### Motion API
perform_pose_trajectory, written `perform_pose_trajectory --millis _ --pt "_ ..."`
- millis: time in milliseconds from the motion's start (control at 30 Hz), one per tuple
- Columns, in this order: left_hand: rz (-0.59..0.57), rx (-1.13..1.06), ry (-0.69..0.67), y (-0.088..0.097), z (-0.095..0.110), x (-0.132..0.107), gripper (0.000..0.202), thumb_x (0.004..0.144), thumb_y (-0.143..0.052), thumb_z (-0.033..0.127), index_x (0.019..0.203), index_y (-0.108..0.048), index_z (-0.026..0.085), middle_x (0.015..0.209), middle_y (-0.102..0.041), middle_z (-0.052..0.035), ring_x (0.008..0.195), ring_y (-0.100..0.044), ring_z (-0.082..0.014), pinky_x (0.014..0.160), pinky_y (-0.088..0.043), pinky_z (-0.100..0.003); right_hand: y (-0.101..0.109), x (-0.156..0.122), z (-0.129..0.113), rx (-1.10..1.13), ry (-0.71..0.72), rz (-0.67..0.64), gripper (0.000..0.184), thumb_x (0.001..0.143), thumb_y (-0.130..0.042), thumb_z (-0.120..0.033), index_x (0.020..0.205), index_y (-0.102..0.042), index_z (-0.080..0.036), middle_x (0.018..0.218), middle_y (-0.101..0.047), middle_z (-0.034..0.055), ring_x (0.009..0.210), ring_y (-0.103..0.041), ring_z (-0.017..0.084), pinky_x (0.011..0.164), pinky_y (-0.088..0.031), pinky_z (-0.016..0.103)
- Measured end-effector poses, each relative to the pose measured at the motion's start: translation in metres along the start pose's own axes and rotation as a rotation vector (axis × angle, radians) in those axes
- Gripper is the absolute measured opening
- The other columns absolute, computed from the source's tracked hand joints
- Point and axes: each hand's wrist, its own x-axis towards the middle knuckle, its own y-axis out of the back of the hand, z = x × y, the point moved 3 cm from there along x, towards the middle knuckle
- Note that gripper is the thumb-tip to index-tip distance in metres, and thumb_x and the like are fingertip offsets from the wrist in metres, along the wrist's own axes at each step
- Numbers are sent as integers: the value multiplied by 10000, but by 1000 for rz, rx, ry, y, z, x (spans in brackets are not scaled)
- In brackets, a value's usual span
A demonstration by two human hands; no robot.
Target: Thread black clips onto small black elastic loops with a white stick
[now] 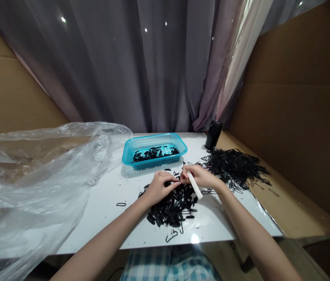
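My left hand [161,187] is closed in a pinch on a small black piece [179,180], its fingertips meeting those of my right hand. Fingers curled, my right hand [197,175] grips a slim white tool [194,185] that slants down toward me; its working tip is hidden by the fingers. Under both hands lies a heap of short black pieces [171,210]; their exact kind is too small to tell. Just beyond stands a turquoise plastic basket [127,155] with similar black pieces on its bottom.
A pile of thin black wire-like loops [235,168] spreads at the right, beside a black bottle [213,134]. Clear plastic sheeting [65,175] covers the left of the white table [103,230]. Cardboard walls [293,117] flank both sides, and a grey curtain [109,70] hangs behind.
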Motion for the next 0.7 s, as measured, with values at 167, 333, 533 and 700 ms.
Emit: perform_pose_trajectory --millis 167,333,533,700 --pt "137 4 31 2 3 0 162 893 -613 246 743 -650 199 754 -711 -2 767 -644 -200 815 -400 -355 1 2 -9 94 36 119 298 884 -671 -440 819 -527 -187 839 -631 0 764 -600 162 719 -490 312" --pt "186 2 24 3 5 1 168 838 -616 217 675 -576 205 693 -647 6 732 -592 -203 771 -400 -352 0 2 -15 167 43 127 429 813 -707 -520 743 -400 -229 752 -562 -27 686 -505 149 647 -409 262" --pt "252 -94 38 7 4 0 109 763 -603 161 693 -534 207 863 -670 -35 864 -613 -224 799 -460 -360 -5 2 -22 195 68 108 439 799 -720 -528 733 -407 -227 705 -495 -48 630 -437 129 605 -374 243" --pt "267 -250 107 6 0 -2 15 817 -612 202 830 -609 197 744 -682 -3 669 -664 -162 636 -535 -281 0 3 -21 188 112 169 411 849 -667 -515 756 -377 -238 820 -598 -4 730 -533 159 683 -437 273"
